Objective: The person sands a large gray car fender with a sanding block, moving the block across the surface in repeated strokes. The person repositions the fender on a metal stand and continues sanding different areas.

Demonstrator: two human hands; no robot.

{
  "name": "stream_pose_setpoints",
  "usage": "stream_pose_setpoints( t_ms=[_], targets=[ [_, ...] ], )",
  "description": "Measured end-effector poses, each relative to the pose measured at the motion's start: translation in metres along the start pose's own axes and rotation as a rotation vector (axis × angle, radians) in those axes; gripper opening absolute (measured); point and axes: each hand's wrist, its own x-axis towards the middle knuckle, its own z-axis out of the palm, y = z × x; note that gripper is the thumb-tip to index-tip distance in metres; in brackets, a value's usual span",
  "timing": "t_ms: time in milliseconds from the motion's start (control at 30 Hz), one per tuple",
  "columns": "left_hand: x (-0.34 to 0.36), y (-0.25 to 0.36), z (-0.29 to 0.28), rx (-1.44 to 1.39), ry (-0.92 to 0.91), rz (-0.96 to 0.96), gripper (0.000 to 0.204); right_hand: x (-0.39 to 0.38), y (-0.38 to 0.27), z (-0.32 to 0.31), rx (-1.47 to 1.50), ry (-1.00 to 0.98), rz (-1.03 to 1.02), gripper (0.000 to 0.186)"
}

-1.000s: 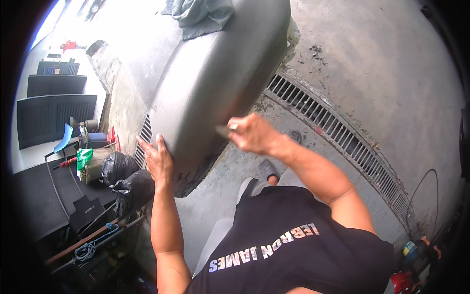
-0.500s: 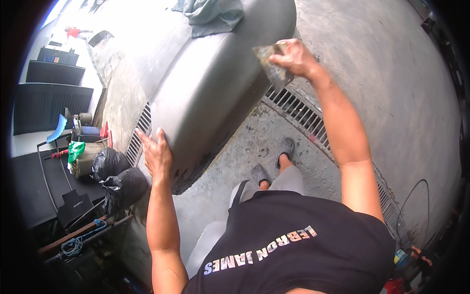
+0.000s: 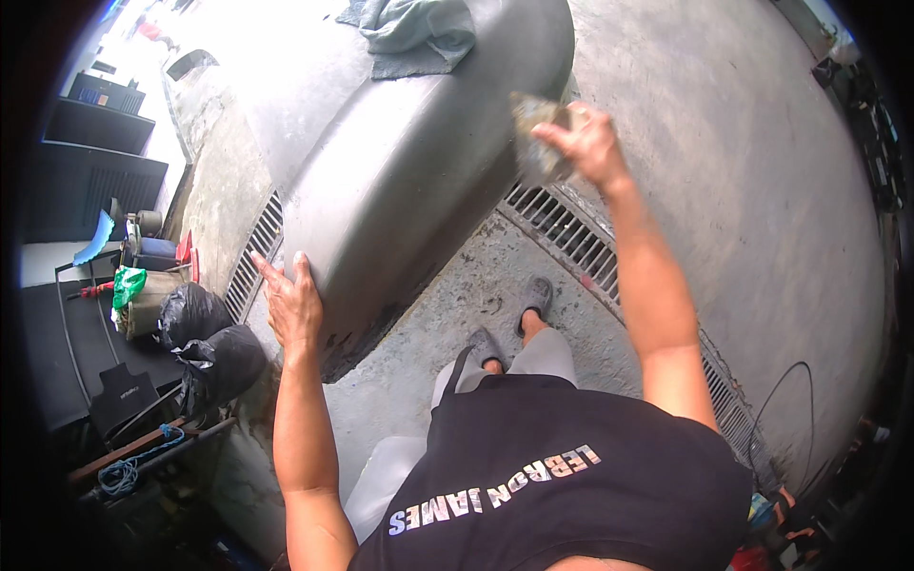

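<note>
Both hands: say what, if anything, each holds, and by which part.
Right hand: a flat, stained piece, pinched by its right edge, thumb on top. Left hand: nothing; it lies against the grey panel.

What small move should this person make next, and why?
Perhaps lay the mottled sheet flat on the grey panel: the right hand holds it, blurred, by the panel's right edge, contact unclear, while the left hand rests at the near end.

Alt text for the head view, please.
The bare right hand grips a blurred, flat, brownish piece beside a large, curved grey panel, while the bare left hand is at the panel's left edge. A crumpled grey-green cloth lies on the panel.
</note>
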Motion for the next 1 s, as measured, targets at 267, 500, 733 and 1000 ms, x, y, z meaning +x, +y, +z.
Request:
stream_pose_setpoints(
  t_ms=[267,500,733,1000],
  targets=[
    [0.000,-0.001,0.001,-0.002,-0.005,-0.022,0.089,0.041,0.010,-0.023,-0.230,-0.164,0.120,0.047],
    [-0.001,0.003,-0.001,0.021,-0.008,-0.020,0.090,-0.148,-0.001,0.172,-0.052,-0.384,-0.438,0.030],
    [-0.006,0.005,-0.008,-0.022,-0.050,-0.044,0.092,-0.191,0.018,0.157,0.217,-0.344,0.173,0.029],
    [-0.010,-0.014,-0.008,-0.021,0.001,0.012,0.095,-0.113,0.001,0.079,0.206,-0.029,-0.018,0.034]
  ],
)
